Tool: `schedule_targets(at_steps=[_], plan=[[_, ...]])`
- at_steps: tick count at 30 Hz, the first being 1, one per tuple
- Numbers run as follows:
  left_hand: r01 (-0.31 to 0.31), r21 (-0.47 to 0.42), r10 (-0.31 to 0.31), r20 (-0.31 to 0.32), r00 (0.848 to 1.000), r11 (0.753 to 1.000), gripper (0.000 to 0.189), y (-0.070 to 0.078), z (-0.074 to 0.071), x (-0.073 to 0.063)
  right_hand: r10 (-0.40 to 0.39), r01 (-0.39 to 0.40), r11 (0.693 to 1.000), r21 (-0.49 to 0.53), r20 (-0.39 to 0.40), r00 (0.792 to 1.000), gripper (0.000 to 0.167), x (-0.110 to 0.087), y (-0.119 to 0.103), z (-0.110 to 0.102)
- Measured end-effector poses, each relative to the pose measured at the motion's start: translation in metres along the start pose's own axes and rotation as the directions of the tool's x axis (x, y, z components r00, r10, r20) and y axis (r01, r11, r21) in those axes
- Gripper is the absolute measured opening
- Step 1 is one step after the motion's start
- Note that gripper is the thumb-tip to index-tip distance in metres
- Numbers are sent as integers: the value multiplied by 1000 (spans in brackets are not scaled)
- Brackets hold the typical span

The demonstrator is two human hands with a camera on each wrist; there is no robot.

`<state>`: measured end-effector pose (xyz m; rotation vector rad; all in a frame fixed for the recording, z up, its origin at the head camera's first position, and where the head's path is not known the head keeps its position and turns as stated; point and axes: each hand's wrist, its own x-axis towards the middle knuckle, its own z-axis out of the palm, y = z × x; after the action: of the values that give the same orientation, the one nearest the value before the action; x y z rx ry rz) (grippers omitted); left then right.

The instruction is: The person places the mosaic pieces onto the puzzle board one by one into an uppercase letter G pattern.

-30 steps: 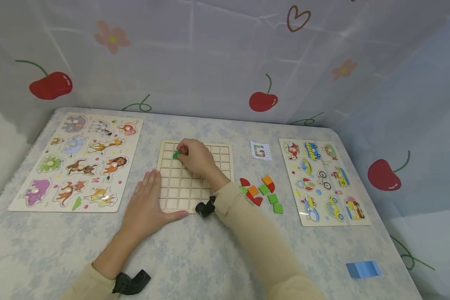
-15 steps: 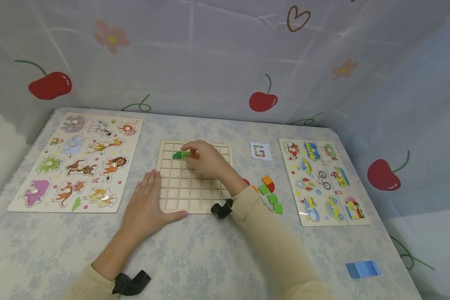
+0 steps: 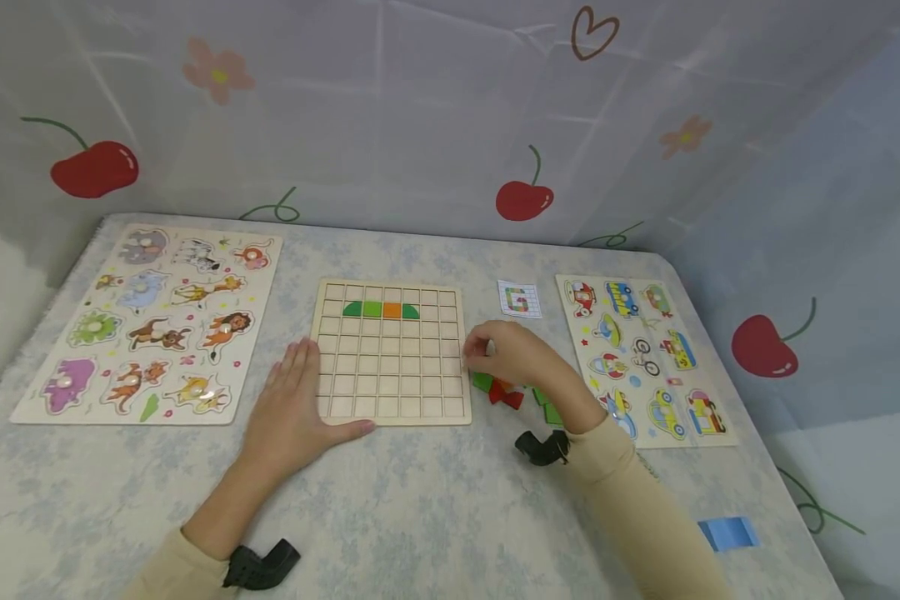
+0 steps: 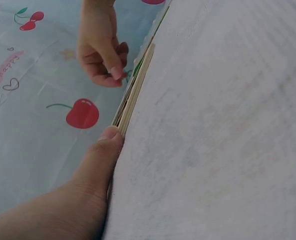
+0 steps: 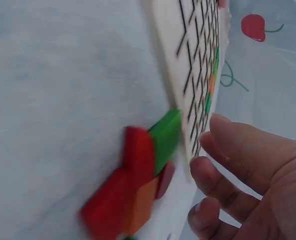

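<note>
A wooden grid board (image 3: 378,387) lies in the middle of the table. Near its top, a row holds a dark green rounded piece (image 3: 353,310), a light green square (image 3: 372,309), an orange square (image 3: 392,310) and another dark green rounded piece (image 3: 410,312). My left hand (image 3: 288,412) rests flat at the board's left side, thumb along the lower edge. At the board's right edge, my right hand (image 3: 513,354) hovers over loose pieces, fingers loosely bent with nothing between them. In the right wrist view, red (image 5: 108,202), green (image 5: 165,139) and orange (image 5: 142,205) pieces lie beside the board.
A card with a coloured letter G pattern (image 3: 519,299) lies behind the right hand. An animal puzzle (image 3: 108,404) lies left, a vehicle puzzle (image 3: 645,392) right. A blue folded object (image 3: 729,533) is near the right edge.
My right hand has left the row on the board and moved right, over the loose pieces. The orange square and second dark green piece now show fully. The left hand stays put.
</note>
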<state>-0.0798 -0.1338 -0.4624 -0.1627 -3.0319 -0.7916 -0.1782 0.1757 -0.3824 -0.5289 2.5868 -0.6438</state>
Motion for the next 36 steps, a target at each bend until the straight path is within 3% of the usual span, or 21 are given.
schedule_targets(at_steps=[4,13,19,23,29,36], plan=[[2,1,-2,2,1000,1000,147,-1,0,0,31,-30,998,-54,15,999,15,-17,16,5],[3,-2,-3,1,1000,1000,146,0,-2,0,41,-50,995,-90,-103,994,24,-30,28,15],[-2,-3,2,-5,1000,1000,146,0,-1,0,30,-36,998,-47,-128,991,23,-30,29,22],[-3,1,3,-5,1000,1000,147,-1,0,0,25,-18,997,71,-107,994,18,-30,30,21],[-1,5,1,-2,1000,1000,147,-1,-1,-1,-3,32,981,189,-148,989,16,-18,25,18],[6,10,-6,5,1000,1000,147,0,-1,1,-60,115,964,239,-224,973,15,14,-9,27]])
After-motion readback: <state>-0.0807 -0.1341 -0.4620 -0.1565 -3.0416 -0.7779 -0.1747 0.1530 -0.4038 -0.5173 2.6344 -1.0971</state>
